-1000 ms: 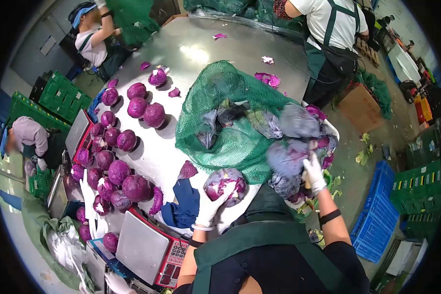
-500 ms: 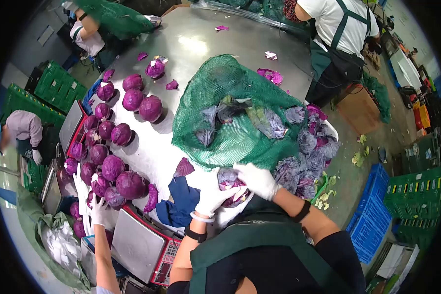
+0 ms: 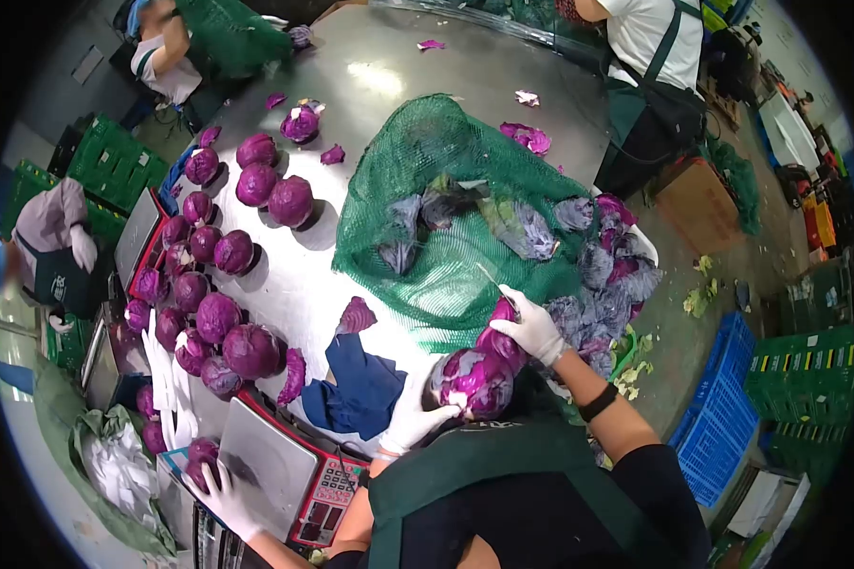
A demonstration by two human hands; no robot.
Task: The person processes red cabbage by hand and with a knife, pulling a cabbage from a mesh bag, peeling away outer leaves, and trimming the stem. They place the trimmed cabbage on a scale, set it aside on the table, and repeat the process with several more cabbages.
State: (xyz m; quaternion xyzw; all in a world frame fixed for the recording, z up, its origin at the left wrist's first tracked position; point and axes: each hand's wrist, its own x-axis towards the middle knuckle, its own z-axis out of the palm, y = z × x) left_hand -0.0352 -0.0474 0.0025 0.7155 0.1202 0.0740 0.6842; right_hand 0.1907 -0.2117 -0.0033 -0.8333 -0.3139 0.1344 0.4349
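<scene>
My gloved left hand [image 3: 413, 413] is wrapped round the near side of a red cabbage [image 3: 474, 387], low in front of my apron. At its upper right, my gloved right hand [image 3: 531, 327] grips a purple outer cabbage leaf [image 3: 503, 339] that stands away from the head. A thin, pale, blade-like piece sticks up from the right hand's fingers; its kind is hard to make out. Just beyond both hands lies a green mesh sack [image 3: 446, 209] with several dull leaves on it. A dark blue cloth [image 3: 356, 387] lies left of my left hand.
Several red cabbages [image 3: 216, 318] stand on the metal table's left. A co-worker's gloved hand [image 3: 223, 498] touches a cabbage [image 3: 201, 455] beside a red scale [image 3: 273, 457]. Stripped leaves [image 3: 588, 318] are heaped at right. A blue crate [image 3: 716, 408] stands on the floor.
My right hand has moved right and slightly up, with a leaf now pulled away from the cabbage. The cabbage has shifted right and turned. The co-worker's hand has moved down towards the scale.
</scene>
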